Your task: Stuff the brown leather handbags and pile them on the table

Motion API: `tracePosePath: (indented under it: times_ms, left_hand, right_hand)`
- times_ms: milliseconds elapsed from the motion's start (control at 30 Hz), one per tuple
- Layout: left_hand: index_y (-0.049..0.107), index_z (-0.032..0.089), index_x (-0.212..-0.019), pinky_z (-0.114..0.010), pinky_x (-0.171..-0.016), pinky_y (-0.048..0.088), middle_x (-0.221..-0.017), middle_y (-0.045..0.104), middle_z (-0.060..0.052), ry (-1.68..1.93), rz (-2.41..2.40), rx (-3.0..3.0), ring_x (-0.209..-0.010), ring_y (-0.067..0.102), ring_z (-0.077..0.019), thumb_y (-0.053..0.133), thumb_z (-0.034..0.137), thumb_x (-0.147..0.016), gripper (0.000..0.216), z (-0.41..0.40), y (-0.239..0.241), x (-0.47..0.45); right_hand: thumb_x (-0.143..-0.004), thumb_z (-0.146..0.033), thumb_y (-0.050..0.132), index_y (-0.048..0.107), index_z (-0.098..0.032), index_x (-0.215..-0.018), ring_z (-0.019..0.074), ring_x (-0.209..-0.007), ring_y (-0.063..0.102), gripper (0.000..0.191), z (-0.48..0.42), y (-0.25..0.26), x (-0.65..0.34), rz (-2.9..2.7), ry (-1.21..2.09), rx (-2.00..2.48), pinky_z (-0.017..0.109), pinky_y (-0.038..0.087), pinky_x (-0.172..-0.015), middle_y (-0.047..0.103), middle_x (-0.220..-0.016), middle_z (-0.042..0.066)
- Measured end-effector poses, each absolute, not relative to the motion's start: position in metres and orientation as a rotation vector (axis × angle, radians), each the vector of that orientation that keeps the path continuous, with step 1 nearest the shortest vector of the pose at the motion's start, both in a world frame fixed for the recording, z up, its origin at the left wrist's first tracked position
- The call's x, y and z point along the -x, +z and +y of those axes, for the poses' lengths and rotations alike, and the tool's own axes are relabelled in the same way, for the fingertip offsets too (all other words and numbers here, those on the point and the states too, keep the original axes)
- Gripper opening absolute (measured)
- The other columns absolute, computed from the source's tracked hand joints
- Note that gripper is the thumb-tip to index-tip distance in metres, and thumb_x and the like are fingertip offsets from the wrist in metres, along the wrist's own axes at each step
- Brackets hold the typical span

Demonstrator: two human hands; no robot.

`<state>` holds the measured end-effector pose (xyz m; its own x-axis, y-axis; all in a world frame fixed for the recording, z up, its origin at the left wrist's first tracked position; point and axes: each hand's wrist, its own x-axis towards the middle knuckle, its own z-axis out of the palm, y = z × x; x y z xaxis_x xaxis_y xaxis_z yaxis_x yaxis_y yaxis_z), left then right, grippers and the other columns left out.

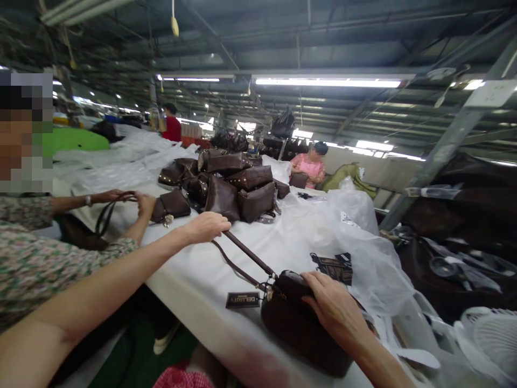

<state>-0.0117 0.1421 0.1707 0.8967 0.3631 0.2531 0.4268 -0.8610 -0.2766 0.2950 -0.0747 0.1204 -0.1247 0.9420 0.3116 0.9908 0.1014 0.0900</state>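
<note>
A dark brown handbag (299,328) lies on the white table (189,280) close to me, a black hang tag (242,299) dangling from its ring. My right hand (333,307) rests on top of the bag, fingers curled over its upper edge. My left hand (205,226) is stretched out to the left and grips the far end of the bag's brown strap (244,253), pulling it taut across the table.
A pile of brown handbags (230,188) sits mid-table. To my left a co-worker in a patterned sleeve handles another bag's strap (107,213). Clear plastic bags (347,231) and black tags (333,267) lie at the right. More people work farther back.
</note>
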Motion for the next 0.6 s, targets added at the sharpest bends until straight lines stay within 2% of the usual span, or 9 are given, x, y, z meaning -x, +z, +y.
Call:
tracePosePath:
  times_ms: [100, 267, 333, 433, 500, 600]
  left_hand:
    - [0.058, 0.02, -0.09, -0.026, -0.062, 0.035, -0.083, 0.063, -0.001, -0.285, -0.435, 2.733, -0.073, 0.057, -0.0152, 0.059, 0.012, -0.083, 0.01, 0.143, 0.205, 0.005]
    - [0.059, 0.019, -0.08, -0.028, -0.066, 0.033, -0.082, 0.064, -0.003, -0.34, -0.178, 2.558, -0.077, 0.057, -0.016, 0.059, 0.014, -0.086, 0.008, 0.138, 0.259, -0.022]
    - [0.061, 0.019, -0.076, -0.029, -0.069, 0.033, -0.08, 0.064, -0.004, -0.398, -0.085, 2.461, -0.08, 0.056, -0.0169, 0.058, 0.013, -0.086, 0.012, 0.131, 0.281, -0.042]
    - [0.062, 0.018, -0.072, -0.03, -0.07, 0.032, -0.076, 0.065, -0.004, -0.488, 0.033, 2.363, -0.077, 0.056, -0.0166, 0.059, 0.011, -0.086, 0.016, 0.115, 0.316, -0.08]
    - [0.063, 0.018, -0.074, -0.029, -0.071, 0.032, -0.078, 0.066, -0.004, -0.531, 0.125, 2.321, -0.077, 0.056, -0.0164, 0.059, 0.012, -0.086, 0.014, 0.102, 0.338, -0.109]
    - [0.065, 0.018, -0.086, -0.03, -0.076, 0.034, -0.088, 0.067, -0.006, -0.557, 0.186, 2.287, -0.086, 0.057, -0.0178, 0.057, 0.014, -0.088, 0.009, 0.09, 0.368, -0.152]
  right_hand:
    - [-0.08, -0.01, 0.062, 0.062, -0.018, -0.107, 0.0291, -0.093, 0.063, 0.028, -0.076, 0.121, -0.294, -2.197, -0.346, 1.962, 0.042, 0.05, -0.079, 0.066, -0.108, 0.012]
    - [-0.079, -0.01, 0.059, 0.062, -0.017, -0.108, 0.0295, -0.099, 0.061, 0.03, -0.078, 0.137, -0.291, -2.154, -0.051, 1.989, 0.044, 0.047, -0.086, 0.065, -0.109, 0.013]
    - [-0.078, -0.018, 0.062, 0.059, -0.016, -0.118, 0.03, -0.109, 0.058, 0.04, -0.074, 0.153, -0.289, -2.075, 0.17, 1.927, 0.045, 0.044, -0.094, 0.061, -0.12, 0.015]
    - [-0.075, -0.036, 0.07, 0.048, -0.018, -0.134, 0.0304, -0.126, 0.047, 0.065, -0.057, 0.186, -0.281, -1.826, 0.468, 1.748, 0.046, 0.035, -0.105, 0.051, -0.137, 0.016]
    - [-0.073, -0.041, 0.072, 0.049, -0.021, -0.133, 0.029, -0.122, 0.051, 0.068, -0.04, 0.21, -0.269, -1.672, 0.621, 1.549, 0.045, 0.039, -0.102, 0.058, -0.131, 0.013]
    - [-0.073, -0.042, 0.073, 0.064, -0.018, -0.105, 0.0237, -0.094, 0.064, 0.041, -0.012, 0.247, -0.25, -1.461, 0.817, 1.255, 0.039, 0.049, -0.086, 0.07, -0.093, 0.006]
